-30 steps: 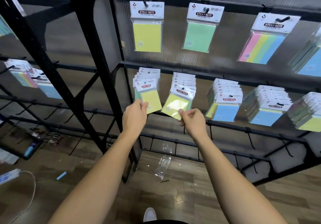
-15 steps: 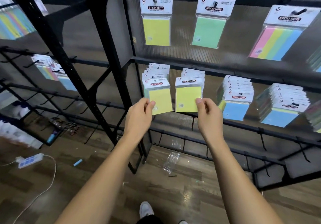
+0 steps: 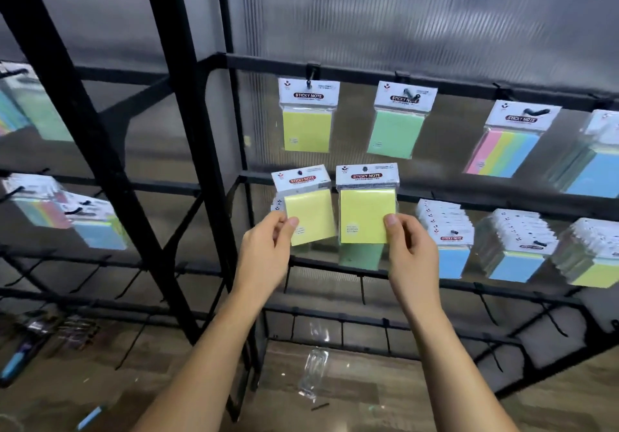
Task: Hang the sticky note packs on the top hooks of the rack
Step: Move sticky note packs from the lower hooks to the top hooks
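Note:
My left hand pinches the lower left corner of a yellow sticky note pack, slightly tilted. My right hand pinches the lower right corner of a second yellow pack, held upright. Both packs are raised in front of the rack's middle bar, below the top row. On the top hooks hang a yellow pack, a green pack and a striped multicolour pack. The top bar carries black hooks.
Stacks of blue and yellow packs hang on the middle row at the right. A black upright post and a diagonal brace stand to the left. More packs hang on the left rack. An empty plastic sleeve lies on the wooden floor.
Both hands have lifted their yellow packs off the middle row and upward toward the top row. The view has tilted up, so the rack sits lower in frame.

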The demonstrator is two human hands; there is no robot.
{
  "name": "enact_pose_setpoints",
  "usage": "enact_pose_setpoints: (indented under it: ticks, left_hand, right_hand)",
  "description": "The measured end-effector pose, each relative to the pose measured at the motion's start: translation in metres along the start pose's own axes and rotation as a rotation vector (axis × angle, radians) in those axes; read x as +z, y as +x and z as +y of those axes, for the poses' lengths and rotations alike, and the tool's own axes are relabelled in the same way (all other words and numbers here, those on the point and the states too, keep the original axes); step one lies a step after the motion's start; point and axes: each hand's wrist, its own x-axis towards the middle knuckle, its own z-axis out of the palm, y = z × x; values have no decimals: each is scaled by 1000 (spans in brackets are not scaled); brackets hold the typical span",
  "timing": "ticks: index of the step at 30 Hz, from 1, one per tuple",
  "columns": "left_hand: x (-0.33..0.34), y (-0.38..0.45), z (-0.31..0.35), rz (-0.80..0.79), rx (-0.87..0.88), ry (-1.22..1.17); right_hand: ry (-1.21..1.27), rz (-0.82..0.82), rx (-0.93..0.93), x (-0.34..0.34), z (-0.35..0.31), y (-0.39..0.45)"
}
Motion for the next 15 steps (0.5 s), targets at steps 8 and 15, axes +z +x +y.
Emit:
enact_pose_setpoints:
  ticks: [8, 15]
  left_hand:
    - [-31, 19, -11, -83, 47, -103]
    - [-49, 33, -13, -99, 73, -115]
  right_hand:
    - [33, 60, -65, 45, -30, -1]
    - [119, 63, -157, 73, -68, 23]
